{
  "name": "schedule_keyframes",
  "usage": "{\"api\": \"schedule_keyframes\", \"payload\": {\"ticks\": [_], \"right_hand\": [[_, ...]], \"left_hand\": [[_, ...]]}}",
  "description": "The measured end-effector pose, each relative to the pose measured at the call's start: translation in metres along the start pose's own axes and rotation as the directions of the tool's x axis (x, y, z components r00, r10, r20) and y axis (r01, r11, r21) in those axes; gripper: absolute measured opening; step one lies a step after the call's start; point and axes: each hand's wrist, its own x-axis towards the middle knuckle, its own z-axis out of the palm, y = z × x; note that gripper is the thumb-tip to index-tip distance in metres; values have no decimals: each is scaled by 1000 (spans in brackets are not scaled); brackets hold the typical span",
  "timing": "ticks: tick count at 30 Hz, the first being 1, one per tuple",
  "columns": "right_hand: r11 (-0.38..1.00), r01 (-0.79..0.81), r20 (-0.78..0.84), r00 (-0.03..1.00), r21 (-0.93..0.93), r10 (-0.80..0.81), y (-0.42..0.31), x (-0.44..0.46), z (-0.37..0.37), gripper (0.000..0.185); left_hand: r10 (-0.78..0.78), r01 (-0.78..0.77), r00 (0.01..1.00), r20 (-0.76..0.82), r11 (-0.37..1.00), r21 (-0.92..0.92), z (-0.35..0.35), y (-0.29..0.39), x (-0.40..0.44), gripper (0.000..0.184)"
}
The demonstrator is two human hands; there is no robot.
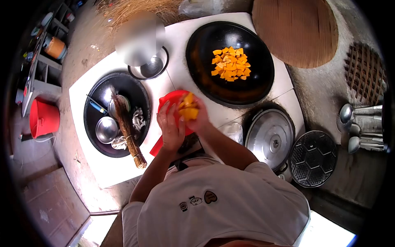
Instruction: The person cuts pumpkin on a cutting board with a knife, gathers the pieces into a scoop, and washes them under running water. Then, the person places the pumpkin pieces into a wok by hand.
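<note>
Close to my body is a red plastic scoop (175, 97), partly covered by my hands. My left hand (171, 128) lies across its left side, fingers long and curved against the red plastic, thumb turned inward. Orange pumpkin chunks (189, 113) are held by my right hand (200, 117) over the scoop's right side; its fingers are partly hidden and slightly blurred. Beyond, a wide black wok (255, 76) set into the white counter holds a heap of cut pumpkin (231, 64) at its bottom.
A second wok (92, 129) on the left contains a straw brush (123, 127) and metal bowls. A steel basin (163, 61) stands behind it. To the right are a lidded pot (269, 138), a black honeycomb-patterned disc (313, 158), a round wooden lid (296, 33) and hanging ladles (346, 113).
</note>
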Motion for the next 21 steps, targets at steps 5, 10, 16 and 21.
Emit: {"api": "schedule_keyframes", "payload": {"ticks": [5, 10, 16, 21], "right_hand": [[943, 332, -72, 940, -37, -334, -111, 16, -4, 48], [925, 342, -559, 741, -164, -372, -150, 8, 7, 49], [574, 13, -73, 989, -819, -128, -74, -5, -8, 22], [-895, 198, 137, 978, -400, 156, -8, 21, -18, 18]], "left_hand": [[-68, 69, 995, -78, 997, 18, -17, -29, -14, 36], [-225, 239, 968, -108, 962, 132, -40, -68, -41, 26], [-570, 572, 683, 456, 806, 152, -52, -96, -62, 41], [-596, 661, 290, 749, 691, 294, -50, -85, -45, 42]]}}
